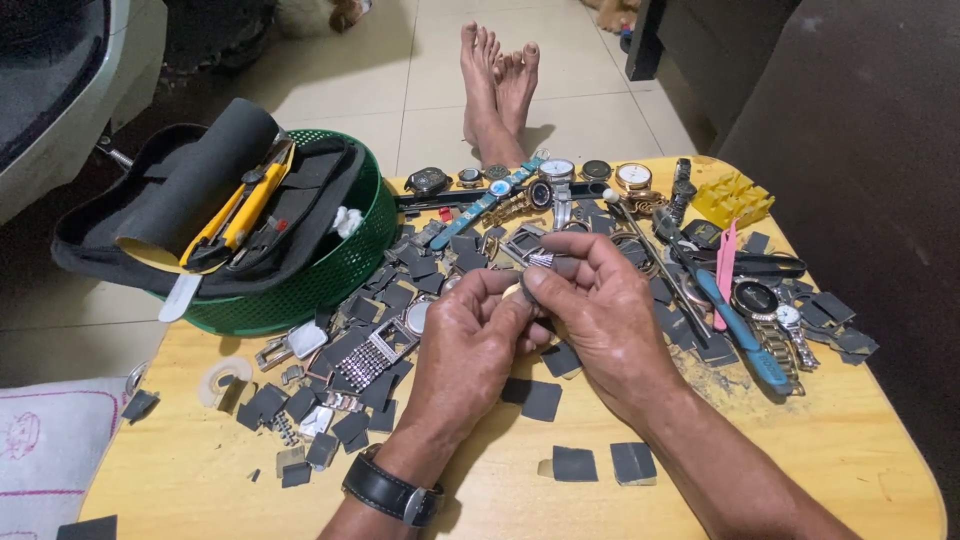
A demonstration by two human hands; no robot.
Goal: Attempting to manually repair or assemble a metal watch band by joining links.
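Over the middle of a low wooden table (820, 460), my left hand (470, 345) and my right hand (600, 310) meet. Together they pinch a small round watch case (517, 291) with a bit of metal band showing above it. The fingers hide most of the piece. My left wrist wears a black-strapped watch (392, 490). Dark grey abrasive paper squares (575, 463) lie just below the hands. A silver metal watch bracelet (372, 352) lies to the left of my left hand.
A green plastic basket (345, 265) at the back left holds a black tool pouch, a grey roll and a yellow utility knife (240, 205). Several watches (557, 172) line the far edge. A blue tool (735, 325), pink tweezers (726, 265) and a yellow block (733, 198) lie right. Bare feet (497, 85) rest beyond.
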